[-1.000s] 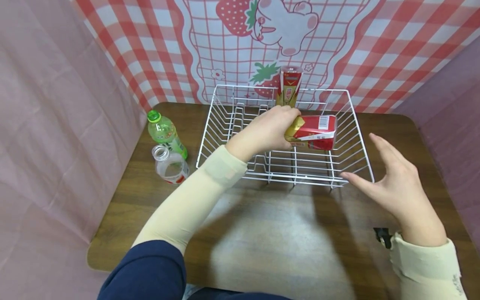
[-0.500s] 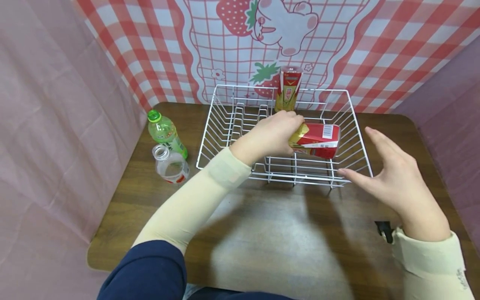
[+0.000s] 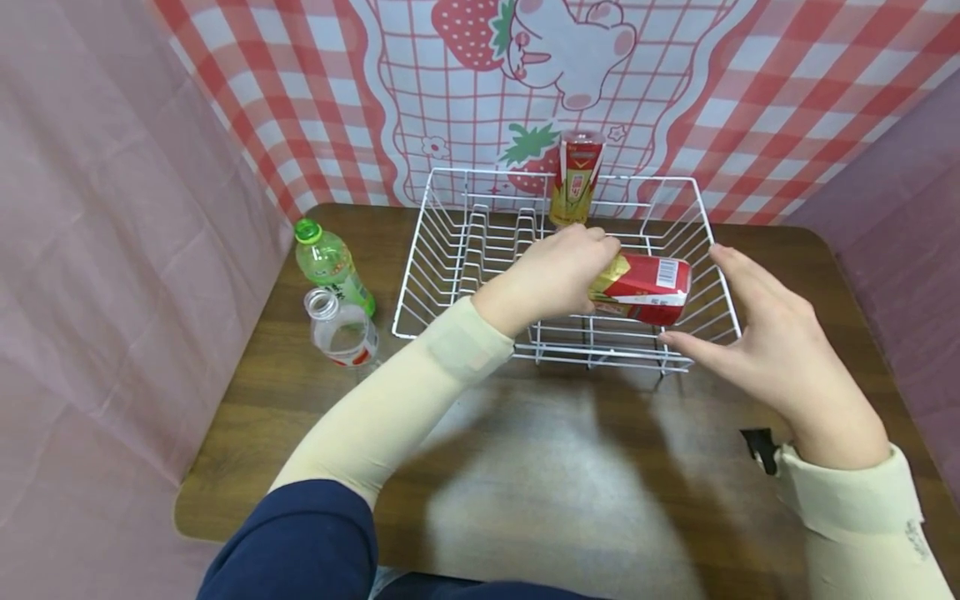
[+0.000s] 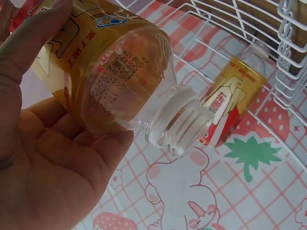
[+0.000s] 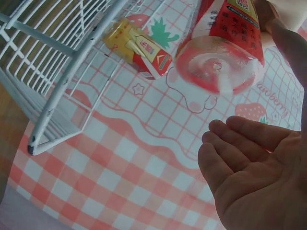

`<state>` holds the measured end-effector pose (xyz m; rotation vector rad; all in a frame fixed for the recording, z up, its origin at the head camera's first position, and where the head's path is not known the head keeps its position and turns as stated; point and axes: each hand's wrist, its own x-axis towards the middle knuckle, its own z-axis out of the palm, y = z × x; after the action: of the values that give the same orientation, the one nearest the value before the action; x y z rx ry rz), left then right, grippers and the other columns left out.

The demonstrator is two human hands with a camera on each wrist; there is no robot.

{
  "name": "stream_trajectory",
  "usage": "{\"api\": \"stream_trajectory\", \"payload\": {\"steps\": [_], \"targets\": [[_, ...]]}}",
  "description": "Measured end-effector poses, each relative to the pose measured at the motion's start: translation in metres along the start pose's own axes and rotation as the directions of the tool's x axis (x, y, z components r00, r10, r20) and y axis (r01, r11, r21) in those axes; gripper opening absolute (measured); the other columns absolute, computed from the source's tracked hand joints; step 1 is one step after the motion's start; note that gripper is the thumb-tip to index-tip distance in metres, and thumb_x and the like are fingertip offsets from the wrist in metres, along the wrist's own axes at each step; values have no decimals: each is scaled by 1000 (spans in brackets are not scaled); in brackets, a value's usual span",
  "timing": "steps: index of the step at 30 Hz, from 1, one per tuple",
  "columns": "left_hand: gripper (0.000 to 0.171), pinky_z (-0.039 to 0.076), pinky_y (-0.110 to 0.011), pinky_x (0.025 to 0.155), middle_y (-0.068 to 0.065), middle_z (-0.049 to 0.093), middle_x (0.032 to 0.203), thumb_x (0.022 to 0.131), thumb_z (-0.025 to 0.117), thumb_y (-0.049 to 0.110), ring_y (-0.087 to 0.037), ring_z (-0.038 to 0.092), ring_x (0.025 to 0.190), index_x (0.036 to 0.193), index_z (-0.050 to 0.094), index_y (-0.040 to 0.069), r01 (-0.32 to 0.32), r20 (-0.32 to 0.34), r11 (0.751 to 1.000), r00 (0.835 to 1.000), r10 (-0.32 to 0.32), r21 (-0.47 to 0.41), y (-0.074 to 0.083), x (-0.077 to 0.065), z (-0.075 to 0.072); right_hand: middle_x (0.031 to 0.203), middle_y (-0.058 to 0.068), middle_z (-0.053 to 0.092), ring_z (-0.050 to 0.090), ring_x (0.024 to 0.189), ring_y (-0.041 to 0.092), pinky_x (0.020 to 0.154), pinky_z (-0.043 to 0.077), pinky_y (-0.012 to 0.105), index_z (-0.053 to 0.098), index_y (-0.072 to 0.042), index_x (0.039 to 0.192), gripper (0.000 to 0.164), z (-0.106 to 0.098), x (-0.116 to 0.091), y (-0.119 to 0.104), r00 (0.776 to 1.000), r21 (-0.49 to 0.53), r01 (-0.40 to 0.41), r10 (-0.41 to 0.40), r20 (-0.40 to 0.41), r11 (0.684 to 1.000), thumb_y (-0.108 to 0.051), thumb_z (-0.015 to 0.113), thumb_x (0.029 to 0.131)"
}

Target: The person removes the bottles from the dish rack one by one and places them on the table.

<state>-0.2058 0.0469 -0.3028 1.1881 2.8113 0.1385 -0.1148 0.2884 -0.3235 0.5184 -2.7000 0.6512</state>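
My left hand (image 3: 551, 271) grips a clear plastic bottle (image 3: 648, 287) with a red and gold label, lying sideways over the white wire rack (image 3: 592, 358). Its uncapped neck (image 4: 177, 122) shows in the left wrist view; in the head view my fingers hide that end. Facing the bottle's base (image 5: 218, 67), my right hand (image 3: 780, 358) is held with thumb and fingers spread, apart from the bottle. A matching bottle (image 3: 577, 179) stands neck down at the back of the rack.
Left of the rack are a green bottle (image 3: 333, 267) with a green cap and a clear uncapped bottle (image 3: 343, 329), both upright on the wooden table (image 3: 255, 433). A checked cloth (image 3: 795, 108) hangs behind, with pink curtains (image 3: 97, 250) at the sides.
My left hand has carried the bottle rightward and a little toward me. The right hand has moved left, closer to the bottle's base.
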Motion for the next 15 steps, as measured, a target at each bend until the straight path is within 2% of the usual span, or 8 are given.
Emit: {"api": "stream_trajectory", "payload": {"steps": [6, 10, 15], "targets": [[69, 43, -30, 104, 0, 60, 126, 78, 88, 35, -19, 55, 115, 135, 58, 11, -22, -9, 999, 1000, 23, 44, 5, 2, -1, 153, 21, 44, 44, 137, 40, 110, 35, 60, 42, -4, 155, 111, 1, 4, -5, 1000, 6, 4, -4, 17, 1000, -30, 99, 63], [71, 40, -29, 105, 1, 60, 127, 78, 88, 37, -19, 54, 117, 137, 57, 12, -24, -2, 996, 1000, 25, 85, 10, 3, -2, 153, 20, 44, 44, 137, 40, 108, 38, 60, 41, -7, 156, 113, 2, 6, -10, 999, 17, 3, -3, 36, 1000, -30, 100, 62], [69, 36, -29, 110, 0, 61, 129, 80, 87, 37, -20, 54, 120, 136, 58, 12, -40, 1, 993, 999, 40, 114, 15, 4, -3, 156, 20, 38, 51, 125, 44, 97, 43, 67, 34, -9, 159, 114, 1, 10, -16, 992, -10, -29, 30, 123, 1000, -38, 96, 69]]}}
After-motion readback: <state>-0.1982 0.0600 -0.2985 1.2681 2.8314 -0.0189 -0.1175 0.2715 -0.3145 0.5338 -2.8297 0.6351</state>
